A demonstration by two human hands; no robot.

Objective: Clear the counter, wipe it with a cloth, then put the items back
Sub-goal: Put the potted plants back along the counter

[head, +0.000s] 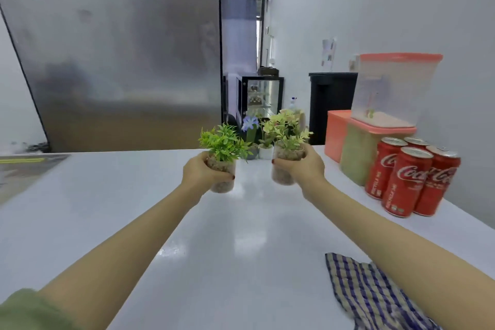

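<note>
Centre frame: a clear pebble-filled pot of green sprigs is gripped in the left hand, a yellowish-leaved twin pot in the right hand.

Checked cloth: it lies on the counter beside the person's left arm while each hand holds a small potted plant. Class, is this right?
Wrong arm. The head view shows the checked cloth beside the right arm on the counter. The left hand holds the green potted plant, the right hand the yellowish potted plant.
</note>
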